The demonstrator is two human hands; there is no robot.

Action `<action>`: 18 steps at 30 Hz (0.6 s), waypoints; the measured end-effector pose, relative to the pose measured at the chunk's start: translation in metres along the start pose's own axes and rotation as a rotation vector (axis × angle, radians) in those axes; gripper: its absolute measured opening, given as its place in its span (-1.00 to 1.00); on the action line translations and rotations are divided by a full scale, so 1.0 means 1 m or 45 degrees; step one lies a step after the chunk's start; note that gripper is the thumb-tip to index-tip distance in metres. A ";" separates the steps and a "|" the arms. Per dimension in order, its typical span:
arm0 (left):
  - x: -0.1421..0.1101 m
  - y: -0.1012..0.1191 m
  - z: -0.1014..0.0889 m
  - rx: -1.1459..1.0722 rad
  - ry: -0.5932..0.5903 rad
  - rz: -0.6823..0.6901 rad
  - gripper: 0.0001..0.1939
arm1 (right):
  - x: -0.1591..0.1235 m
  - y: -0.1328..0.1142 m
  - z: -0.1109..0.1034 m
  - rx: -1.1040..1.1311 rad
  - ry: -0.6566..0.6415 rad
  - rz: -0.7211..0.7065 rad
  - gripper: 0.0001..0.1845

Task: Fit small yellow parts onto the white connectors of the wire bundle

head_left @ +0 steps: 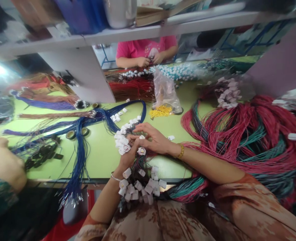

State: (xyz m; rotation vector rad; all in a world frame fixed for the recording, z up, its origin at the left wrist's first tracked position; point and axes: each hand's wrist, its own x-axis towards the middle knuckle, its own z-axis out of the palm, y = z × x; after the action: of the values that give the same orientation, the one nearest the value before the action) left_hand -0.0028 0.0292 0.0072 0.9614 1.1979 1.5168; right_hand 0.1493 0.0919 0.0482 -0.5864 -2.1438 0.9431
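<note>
Tagged cords [134, 167] bunched in left hand [128, 155]; right hand [154, 139] touching; tag print unreadable.

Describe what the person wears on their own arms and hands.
Both hands are bare, without gloves. The left hand has a thin silver bangle at the wrist; the right hand has a gold beaded bracelet. Loose sleeves in orange-brown fabric with a mottled print cover the upper arms, leaving the forearms uncovered.

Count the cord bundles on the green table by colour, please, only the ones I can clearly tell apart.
Dark blue cord bundle: 1
Red cord bundle behind the white divider: 1
Mixed pink-red and teal cord heap: 1
Brown cord bundle: 1
Total: 4
</note>
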 end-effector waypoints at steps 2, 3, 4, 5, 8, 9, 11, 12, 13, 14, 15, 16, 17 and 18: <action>0.003 0.002 -0.002 -0.124 -0.029 -0.050 -0.68 | -0.001 -0.003 0.002 0.060 -0.098 -0.023 -0.60; 0.004 0.003 -0.004 -0.185 -0.042 -0.095 -0.66 | -0.003 -0.005 0.003 0.042 -0.121 -0.039 -0.57; 0.006 0.004 -0.007 -0.232 -0.061 -0.158 -0.65 | -0.006 -0.007 0.005 0.002 -0.126 -0.051 -0.54; 0.008 0.004 -0.009 -0.257 -0.080 -0.224 -0.65 | -0.008 -0.008 0.007 -0.048 -0.123 -0.053 -0.51; 0.014 0.007 -0.017 -0.312 -0.075 -0.323 -0.67 | -0.015 -0.008 0.009 -0.206 -0.127 -0.072 -0.49; 0.016 0.008 -0.019 -0.341 -0.065 -0.332 -0.68 | -0.017 -0.008 0.009 -0.251 -0.130 -0.098 -0.52; 0.019 0.012 -0.022 -0.441 -0.058 -0.358 -0.66 | -0.020 -0.010 0.008 -0.318 -0.213 -0.179 -0.64; 0.021 0.014 -0.023 -0.502 -0.064 -0.384 -0.65 | -0.023 -0.013 0.009 -0.337 -0.322 -0.228 -0.71; 0.022 0.015 -0.024 -0.554 -0.068 -0.406 -0.65 | -0.025 -0.018 0.012 -0.353 -0.484 -0.278 -0.78; 0.022 0.016 -0.024 -0.575 -0.077 -0.416 -0.64 | -0.029 -0.024 0.015 -0.374 -0.687 -0.330 -0.84; 0.021 0.017 -0.023 -0.557 -0.096 -0.415 -0.63 | -0.032 -0.032 0.019 -0.409 -0.900 -0.375 -0.87; 0.019 0.016 -0.022 -0.495 -0.127 -0.400 -0.60 | -0.035 -0.040 0.022 -0.450 -1.095 -0.406 -0.86; 0.016 0.015 -0.020 -0.398 -0.175 -0.381 -0.57 | -0.038 -0.047 0.024 -0.475 -1.244 -0.423 -0.82; 0.013 0.014 -0.018 -0.286 -0.223 -0.355 -0.53 | -0.038 -0.052 0.023 -0.467 -1.334 -0.421 -0.76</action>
State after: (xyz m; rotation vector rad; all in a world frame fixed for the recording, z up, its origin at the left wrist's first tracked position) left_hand -0.0257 0.0361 0.0175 0.7280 0.9684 1.2852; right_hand 0.1502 0.0247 0.0608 0.1971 -3.2454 0.7313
